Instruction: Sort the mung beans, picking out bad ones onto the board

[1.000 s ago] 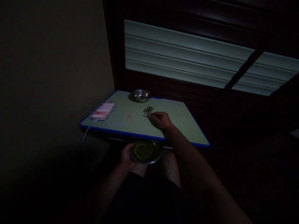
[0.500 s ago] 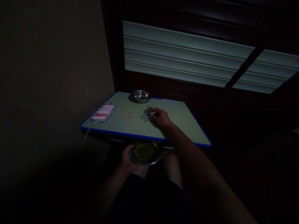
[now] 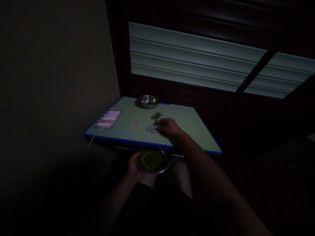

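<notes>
My left hand (image 3: 134,166) grips the left rim of a metal bowl (image 3: 165,169), held over my lap below the table's front edge. Small green grains, like mung beans (image 3: 150,159), lie inside it. Over the tabletop, my right hand (image 3: 169,126) pinches a thin, pale flat piece (image 3: 152,128) with a rounded edge; whether it is paper or plastic I cannot tell. Just beyond those fingers lies a loose heap of small dark grains (image 3: 156,116). A patch of pale pinkish grains (image 3: 135,124) is spread to the left of the flat piece.
A second metal bowl (image 3: 148,102) stands at the back of the pale table (image 3: 189,131), which has a blue rim. A blurred-out device (image 3: 108,118) with a white cable (image 3: 91,144) lies at the left, near the wall (image 3: 61,65). Behind is a dark louvred door (image 3: 197,59).
My right hand has drawn the flat piece a little nearer to me, away from the dark heap, which now shows more fully. My left hand and its bowl stay almost still.
</notes>
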The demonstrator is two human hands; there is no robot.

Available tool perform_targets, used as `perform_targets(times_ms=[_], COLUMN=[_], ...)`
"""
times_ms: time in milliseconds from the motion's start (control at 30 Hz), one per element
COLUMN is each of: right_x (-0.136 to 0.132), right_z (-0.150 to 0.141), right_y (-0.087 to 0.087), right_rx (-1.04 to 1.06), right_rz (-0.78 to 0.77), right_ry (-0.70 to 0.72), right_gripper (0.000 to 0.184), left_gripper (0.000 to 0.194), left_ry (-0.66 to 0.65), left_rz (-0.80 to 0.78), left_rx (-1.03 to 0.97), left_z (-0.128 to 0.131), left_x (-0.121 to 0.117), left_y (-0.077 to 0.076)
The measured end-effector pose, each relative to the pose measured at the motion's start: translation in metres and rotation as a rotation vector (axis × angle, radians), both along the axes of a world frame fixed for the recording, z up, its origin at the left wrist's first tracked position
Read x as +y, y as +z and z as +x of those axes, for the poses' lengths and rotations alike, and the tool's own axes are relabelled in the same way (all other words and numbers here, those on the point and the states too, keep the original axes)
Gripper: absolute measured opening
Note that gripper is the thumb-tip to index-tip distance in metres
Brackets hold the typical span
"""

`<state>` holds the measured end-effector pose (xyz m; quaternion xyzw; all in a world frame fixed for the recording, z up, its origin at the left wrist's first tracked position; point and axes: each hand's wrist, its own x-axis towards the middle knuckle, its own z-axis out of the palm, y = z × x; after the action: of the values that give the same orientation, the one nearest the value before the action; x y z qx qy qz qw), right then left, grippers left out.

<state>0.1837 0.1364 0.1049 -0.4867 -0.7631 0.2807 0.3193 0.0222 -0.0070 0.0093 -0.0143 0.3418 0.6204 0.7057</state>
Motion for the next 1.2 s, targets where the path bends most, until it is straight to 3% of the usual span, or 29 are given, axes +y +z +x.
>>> perform_targets(times_ms=[233,467,800,1200], right_x=[-0.031,-0.046,-0.054,-0.059], right_z=[0.003,0.006,0.01,0.014], right_y=[0.004,0.006,0.003,0.01], right_rx=[-0.04,-0.036,0.006,0.218], right_rz=[0.008,-0.049,-0.049,-0.238], right_ry=[0.082,0.138,0.133,0.187], right_gripper=[0.03,0.033,0.034,0.034], left_gripper=[0.026,0.021,0.024,0.025], left_ry=[0.008,-0.003,0.002,0.011], left_rz=[-0.011,0.008,0.016,0.018], left_rx=[-0.014,0.036,-0.014,0.014], left_z=[0.001,0.001,-0.001,0.0], left_x=[-0.001,-0.001,-0.001,0.001], left_y=[0.003,0.003,0.001,-0.003])
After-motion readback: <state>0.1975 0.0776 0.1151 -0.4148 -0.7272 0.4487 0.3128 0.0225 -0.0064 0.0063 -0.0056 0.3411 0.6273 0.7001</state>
